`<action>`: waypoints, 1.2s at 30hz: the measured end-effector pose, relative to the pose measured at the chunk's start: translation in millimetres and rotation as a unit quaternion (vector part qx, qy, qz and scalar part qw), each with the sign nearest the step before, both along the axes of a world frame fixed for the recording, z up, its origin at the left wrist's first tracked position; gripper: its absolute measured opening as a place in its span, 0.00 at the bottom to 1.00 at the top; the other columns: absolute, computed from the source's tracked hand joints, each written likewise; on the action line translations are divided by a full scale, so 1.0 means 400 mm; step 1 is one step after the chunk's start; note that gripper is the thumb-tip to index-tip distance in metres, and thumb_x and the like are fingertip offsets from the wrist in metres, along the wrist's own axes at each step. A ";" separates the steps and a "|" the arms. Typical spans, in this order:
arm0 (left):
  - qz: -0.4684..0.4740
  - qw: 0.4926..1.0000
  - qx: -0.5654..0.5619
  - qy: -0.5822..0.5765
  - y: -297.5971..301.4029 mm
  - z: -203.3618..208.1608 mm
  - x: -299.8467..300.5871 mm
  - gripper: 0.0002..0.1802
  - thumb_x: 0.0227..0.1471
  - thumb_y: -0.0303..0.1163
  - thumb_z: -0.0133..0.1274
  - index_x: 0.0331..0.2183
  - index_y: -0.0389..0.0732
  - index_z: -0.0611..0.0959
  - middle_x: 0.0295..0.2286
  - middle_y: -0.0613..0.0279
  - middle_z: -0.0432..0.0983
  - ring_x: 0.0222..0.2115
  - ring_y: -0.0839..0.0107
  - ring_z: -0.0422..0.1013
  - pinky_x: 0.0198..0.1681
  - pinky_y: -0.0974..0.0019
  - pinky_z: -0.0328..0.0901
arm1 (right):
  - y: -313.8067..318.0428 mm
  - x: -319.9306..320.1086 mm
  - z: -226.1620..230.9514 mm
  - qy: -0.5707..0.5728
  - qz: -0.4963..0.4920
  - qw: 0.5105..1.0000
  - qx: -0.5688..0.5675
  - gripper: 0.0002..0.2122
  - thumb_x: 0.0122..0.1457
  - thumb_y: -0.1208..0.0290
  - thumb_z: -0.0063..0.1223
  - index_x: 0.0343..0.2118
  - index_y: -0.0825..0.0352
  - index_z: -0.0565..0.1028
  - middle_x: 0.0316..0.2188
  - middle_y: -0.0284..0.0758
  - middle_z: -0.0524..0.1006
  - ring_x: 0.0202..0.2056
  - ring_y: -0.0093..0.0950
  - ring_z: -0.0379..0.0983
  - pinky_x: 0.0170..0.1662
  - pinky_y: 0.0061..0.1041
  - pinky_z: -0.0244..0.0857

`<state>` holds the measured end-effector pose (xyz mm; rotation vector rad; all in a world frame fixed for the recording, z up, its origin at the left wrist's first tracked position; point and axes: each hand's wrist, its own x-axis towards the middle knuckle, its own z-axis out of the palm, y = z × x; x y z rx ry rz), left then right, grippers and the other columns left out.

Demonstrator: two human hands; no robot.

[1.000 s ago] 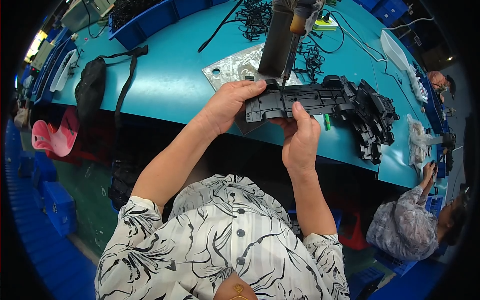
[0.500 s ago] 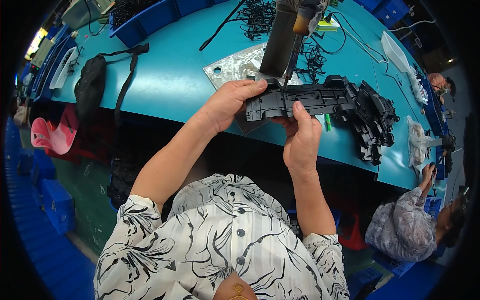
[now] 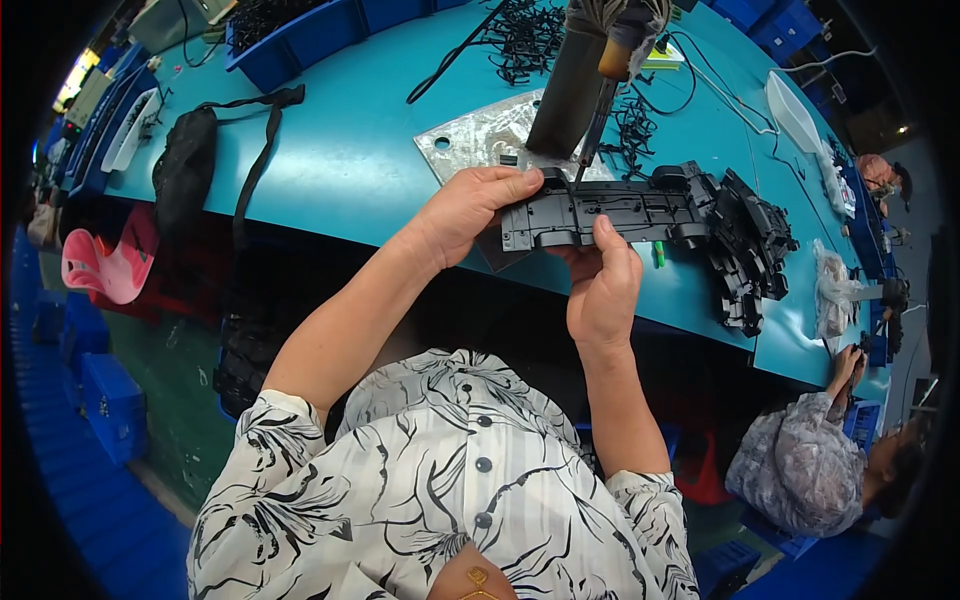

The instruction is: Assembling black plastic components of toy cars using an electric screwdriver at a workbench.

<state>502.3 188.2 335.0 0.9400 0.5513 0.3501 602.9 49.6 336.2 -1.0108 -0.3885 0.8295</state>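
A long black plastic chassis (image 3: 625, 208), like that of a toy vehicle, is held level above the bench's front edge. My left hand (image 3: 470, 212) pinches its left end, thumb and fingers by a wheel arch. Under the near side, my right hand (image 3: 605, 285) grips it with the thumb on top; those fingers are partly hidden. A soldering-iron-like tool (image 3: 598, 110) hangs beside a dark metal post (image 3: 563, 100), its tip down at the chassis's far edge, close to my left fingertips. Whether it touches I cannot tell. More black chassis parts (image 3: 742, 250) lie piled to the right.
Behind the chassis lies a metal plate (image 3: 465, 137) on the teal bench (image 3: 335, 150). Small black parts (image 3: 520, 40) are heaped beyond it, near blue bins (image 3: 320, 45). A black cloth bag (image 3: 185, 155) rests left. Another person (image 3: 800, 455) works at the right.
The view has shifted slightly, moving the bench a little right and down in the picture. Both hands keep their hold on the chassis, with the tool tip still at its far edge.
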 end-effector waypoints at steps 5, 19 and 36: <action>0.001 1.000 -0.001 -0.002 -0.005 0.005 -0.003 0.19 0.55 0.40 0.54 0.39 0.32 0.80 0.33 0.60 0.77 0.32 0.75 0.74 0.37 0.71 0.71 | -0.007 0.000 -0.001 0.011 0.010 1.000 0.003 0.13 0.62 0.65 0.43 0.39 0.71 0.72 0.36 0.36 0.75 0.36 0.27 0.74 0.39 0.29 0.69; 0.054 0.999 -0.005 -0.001 0.007 -0.019 0.007 0.18 0.55 0.40 0.54 0.38 0.33 0.80 0.32 0.61 0.77 0.31 0.76 0.74 0.36 0.72 0.71 | 0.014 0.006 -0.022 0.035 -0.023 0.999 0.011 0.14 0.61 0.60 0.50 0.32 0.68 0.71 0.29 0.34 0.75 0.30 0.27 0.74 0.39 0.29 0.72; 0.057 0.998 -0.028 -0.018 0.012 -0.019 0.006 0.17 0.55 0.41 0.54 0.36 0.35 0.79 0.31 0.62 0.77 0.30 0.75 0.75 0.34 0.71 0.72 | 0.024 0.007 -0.015 0.022 -0.015 1.000 0.007 0.15 0.62 0.59 0.49 0.33 0.69 0.72 0.29 0.34 0.75 0.32 0.26 0.75 0.39 0.29 0.71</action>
